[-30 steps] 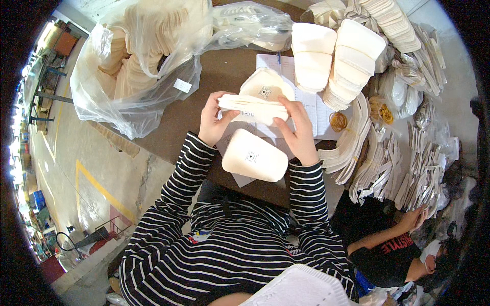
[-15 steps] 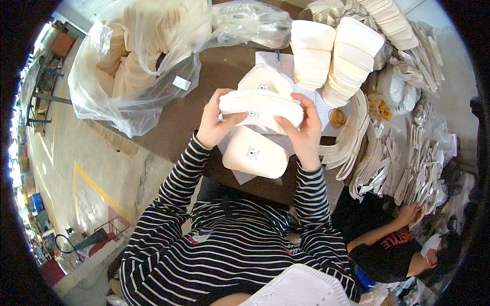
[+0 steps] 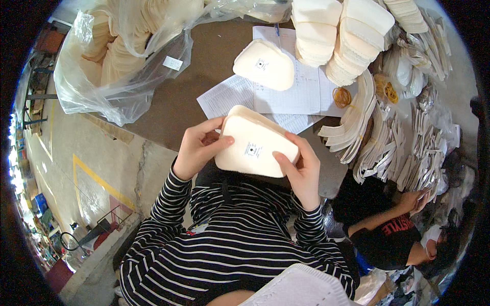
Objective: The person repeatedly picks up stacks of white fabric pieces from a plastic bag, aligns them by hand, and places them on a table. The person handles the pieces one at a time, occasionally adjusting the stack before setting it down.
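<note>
Between both hands I hold a small stack of cream pads (image 3: 257, 149), rounded at the corners, its top face tilted toward me with a small printed mark. My left hand (image 3: 200, 145) grips the stack's left end, thumb on the top face and fingers behind. At the right end my right hand (image 3: 302, 166) does the same, its thumb pressing near the edge. Beyond the stack, a single cream pad (image 3: 278, 69) with a similar mark lies on printed sheets of paper (image 3: 306, 99). How many pads are in the stack cannot be made out.
A clear plastic bag (image 3: 117, 102) full of cream pads sits at the far left of the brown table (image 3: 176, 97). Tall pad stacks (image 3: 319, 30), rubber bands (image 3: 342, 97) and bundled pale strips (image 3: 352, 127) fill the right. A co-worker (image 3: 393, 229) is at lower right.
Both hands have come nearer to me, bringing the pads down from an edge-on position to a tilted, face-up one. The pad that lay nearest me no longer shows separately.
</note>
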{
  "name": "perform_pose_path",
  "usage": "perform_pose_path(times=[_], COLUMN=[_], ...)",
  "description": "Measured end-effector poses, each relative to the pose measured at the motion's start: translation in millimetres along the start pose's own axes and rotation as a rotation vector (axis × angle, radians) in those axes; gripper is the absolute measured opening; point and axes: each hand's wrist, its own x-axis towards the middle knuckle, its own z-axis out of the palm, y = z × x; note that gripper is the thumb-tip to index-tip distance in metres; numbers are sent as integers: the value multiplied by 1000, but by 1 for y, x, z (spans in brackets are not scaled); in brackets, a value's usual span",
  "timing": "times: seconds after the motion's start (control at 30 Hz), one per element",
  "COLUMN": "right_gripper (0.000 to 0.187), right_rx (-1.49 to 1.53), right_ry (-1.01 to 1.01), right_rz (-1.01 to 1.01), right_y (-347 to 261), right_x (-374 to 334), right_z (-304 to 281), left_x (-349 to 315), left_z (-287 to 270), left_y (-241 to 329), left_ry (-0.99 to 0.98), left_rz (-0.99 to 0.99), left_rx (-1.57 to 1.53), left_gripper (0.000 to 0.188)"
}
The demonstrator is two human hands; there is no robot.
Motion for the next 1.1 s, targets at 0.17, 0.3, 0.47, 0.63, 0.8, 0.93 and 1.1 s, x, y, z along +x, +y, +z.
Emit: perform_pose_path(times=[0.17,0.3,0.47,0.63,0.8,0.93,1.1], right_gripper=[43,51,57,62,66,77,89], right_rx=[-251,-481,-144,-223,-252,-256,-302], right_ry=[80,47,-186,-255,-319,-407,-426], right_rz=[-79,-211,165,103,53,45,-78], right_y=[3,29,29,25,24,15,-5], right_x=[20,36,38,38,42,41,21], right_z=[5,1,-7,-5,-8,-12,-9], left_x=[24,31,33,38,51,41,19], left_z=[0,-1,-9,-24,-29,-33,-13], left_y=[-10,-30,-27,-28,-22,-32,-25], left_ry=[125,191,32,-154,-441,-390,-441], left_rz=[3,70,-90,-215,-257,114,99], left_rx=[185,337,417,245,99,571,253], left_gripper=[41,54,73,76,79,84,111])
